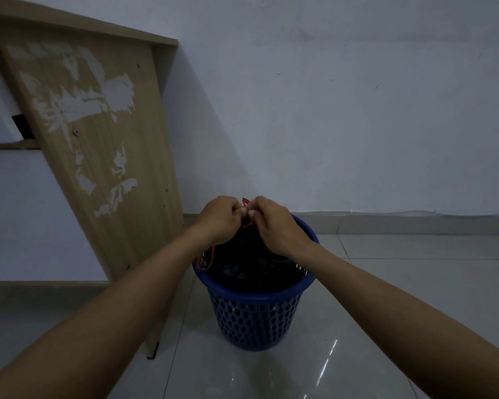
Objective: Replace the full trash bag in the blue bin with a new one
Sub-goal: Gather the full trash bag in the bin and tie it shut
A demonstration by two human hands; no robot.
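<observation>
A blue perforated bin stands on the tiled floor, holding a full black trash bag. The bag's top is gathered into a peak above the bin's far rim. My left hand and my right hand meet at that peak, fingers closed on the bag's red drawstring. A loop of the red string hangs by the bin's left rim. No new bag is in view.
A wooden desk side panel with peeled patches leans in at the left, its foot close to the bin. A white wall runs behind. Glossy floor tiles spread to the right and front.
</observation>
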